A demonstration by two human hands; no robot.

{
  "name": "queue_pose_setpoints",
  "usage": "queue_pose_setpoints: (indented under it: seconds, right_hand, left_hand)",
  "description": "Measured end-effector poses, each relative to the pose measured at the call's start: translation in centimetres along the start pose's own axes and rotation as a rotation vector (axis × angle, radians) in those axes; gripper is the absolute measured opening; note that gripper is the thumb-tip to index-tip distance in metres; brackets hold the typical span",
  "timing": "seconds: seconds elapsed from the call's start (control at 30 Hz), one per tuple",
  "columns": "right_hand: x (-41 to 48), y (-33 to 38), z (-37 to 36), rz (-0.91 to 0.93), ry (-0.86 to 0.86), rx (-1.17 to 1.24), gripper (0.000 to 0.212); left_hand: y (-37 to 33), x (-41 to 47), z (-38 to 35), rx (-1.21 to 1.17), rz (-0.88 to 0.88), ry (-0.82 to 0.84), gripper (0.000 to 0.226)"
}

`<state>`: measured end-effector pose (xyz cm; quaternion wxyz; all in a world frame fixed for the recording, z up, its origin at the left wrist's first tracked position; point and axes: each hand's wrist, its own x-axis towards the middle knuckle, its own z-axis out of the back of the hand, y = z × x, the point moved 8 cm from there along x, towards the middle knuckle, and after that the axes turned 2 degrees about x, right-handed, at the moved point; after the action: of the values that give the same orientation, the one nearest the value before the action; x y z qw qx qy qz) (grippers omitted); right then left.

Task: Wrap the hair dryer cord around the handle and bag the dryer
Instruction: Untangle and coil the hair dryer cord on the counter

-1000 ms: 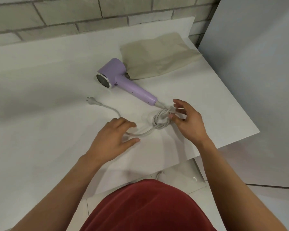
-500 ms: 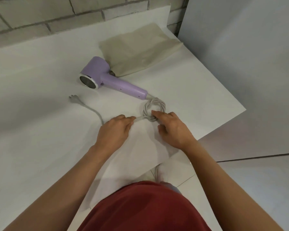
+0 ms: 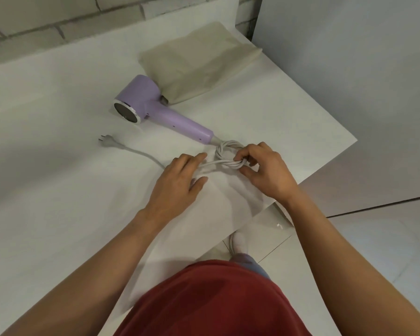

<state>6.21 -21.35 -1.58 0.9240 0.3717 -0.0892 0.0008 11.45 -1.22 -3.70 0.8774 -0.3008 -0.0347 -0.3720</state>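
Right hand (image 3: 267, 173) and left hand (image 3: 177, 183) both tight on knotted cord (image 3: 226, 143); dryer (image 3: 153, 107) flat, handle (image 3: 188, 124) toward them.

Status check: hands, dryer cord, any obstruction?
Right hand pinching knotted grey cord bundle; left hand gripping its strands. Lilac plastic hair dryer lying flat, handle unwrapped. Beige fabric bag beyond, nothing blocking.

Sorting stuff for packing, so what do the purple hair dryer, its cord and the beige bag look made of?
Hair dryer: likely moulded plastic, smooth satin lilac shell, shiny metal-looking ring at its end. Cord: probably rubber or PVC sheath, matte pale grey, bending into tight loops. Bag: seemingly thin cloth or non-woven, dull beige, flat with soft creases; weave too fine to tell.
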Motion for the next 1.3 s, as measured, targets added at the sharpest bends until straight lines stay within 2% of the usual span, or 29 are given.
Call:
queue_pose_setpoints:
  seconds: [0.13,0.23,0.3,0.4,0.53,0.67,0.8,0.93,1.03,1.13,1.17,1.23,1.3]
  right_hand:
    - [0.6,1.1,2.1,0.1,-0.065,0.022,0.021]
    - [1.5,1.6,3.1,0.102,-0.009,0.027,0.023]
    - [2.2,1.7,3.4,0.082,0.064,0.124,0.024]
    - [3.3,1.3,4.0,-0.04,0.172,0.316,0.019]
    - [4.5,0.5,3.6,-0.105,0.305,0.415,0.017]
    - [5.3,-0.9,3.3,-0.257,0.275,0.64,0.019]
    - [6.1,-1.3,3.1,-0.265,0.28,0.581,0.022]
    - [6.3,-1.4,3.2,-0.303,0.248,0.588,0.025]
    - [5.5,-1.5,2.9,-0.239,0.304,0.486,0.016]
    - [3.6,-1.2,1.4,-0.089,0.437,0.231,0.061]
    - [3.2,-1.3,1.0,-0.051,0.409,0.186,0.061]
    - [3.0,-1.4,1.1,-0.013,0.268,0.221,0.037]
    - [3.1,-1.9,1.8,-0.077,0.141,0.393,0.024]
  left_hand:
    - [-1.0,0.4,2.0,-0.115,0.042,-0.161,0.035]
    - [-2.1,0.9,4.2,-0.127,0.015,-0.292,0.021]
    - [-2.6,1.3,5.2,-0.102,-0.002,-0.326,0.018]
    - [-2.2,2.8,5.7,-0.108,0.06,-0.29,0.017]
    - [-1.0,4.6,5.2,-0.192,0.17,-0.237,0.02]
    - [0.3,5.0,4.2,-0.182,0.273,-0.148,0.019]
    - [1.3,4.6,3.2,-0.258,0.393,-0.116,0.014]
    - [0.5,4.5,3.1,-0.256,0.398,-0.147,0.013]
    - [0.2,4.5,3.4,-0.253,0.401,-0.175,0.014]
    - [0.3,4.6,3.5,-0.235,0.413,-0.188,0.015]
    - [0.3,4.6,3.5,-0.231,0.422,-0.192,0.016]
    - [0.4,4.7,3.4,-0.221,0.438,-0.195,0.016]
    - [0.6,5.0,3.3,-0.208,0.439,-0.16,0.017]
